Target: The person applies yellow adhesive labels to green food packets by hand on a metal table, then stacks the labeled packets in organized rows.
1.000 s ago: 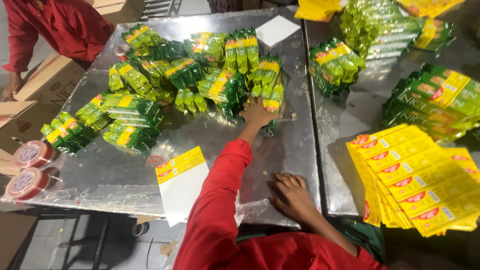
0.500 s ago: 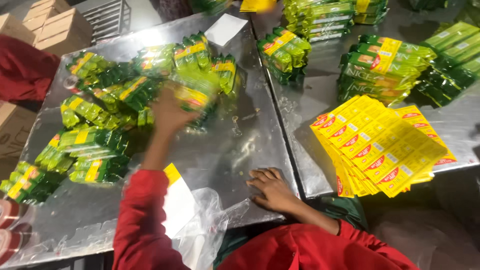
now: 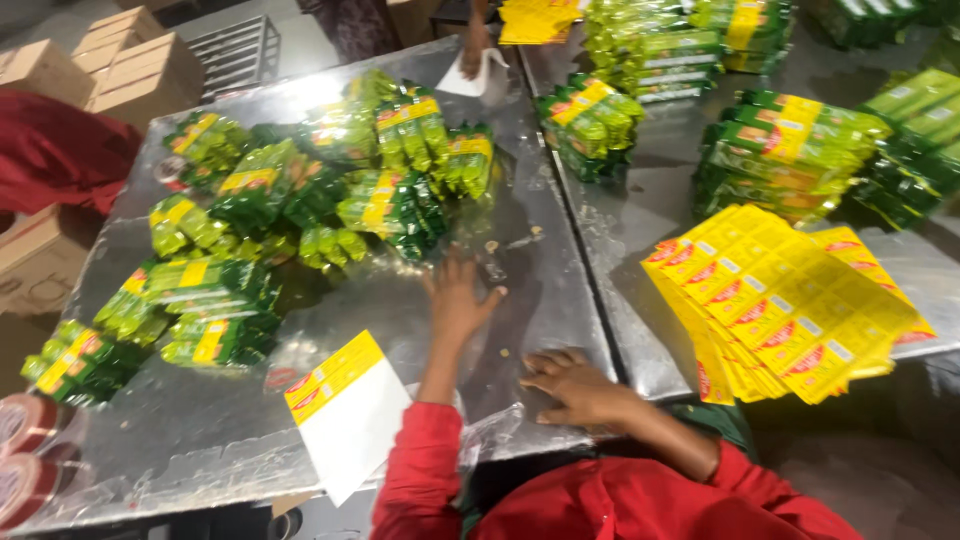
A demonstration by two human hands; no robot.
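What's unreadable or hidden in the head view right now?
- Red tape rolls: cut off by left edge.
- Green and yellow packet bundles: motion blur smears detail.
- Another person's hand on a white sheet: body cut by top edge.
- Right hand fingertips: curled, undersides hidden.

Left hand stretched forward, fingers spread; right hand flat, fingers curled.

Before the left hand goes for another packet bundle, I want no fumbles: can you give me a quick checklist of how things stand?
1. Left hand empty, open flat on the metal table: ok.
2. Right hand empty, resting at the table edge: ok.
3. Green and yellow packet bundles just ahead of the left fingers: ok.
4. Bundles neatly stacked: not ok, jumbled.
5. Yellow label sheets clear of both hands: ok.
6. Another person's hand at the far edge, away from the pile: ok.
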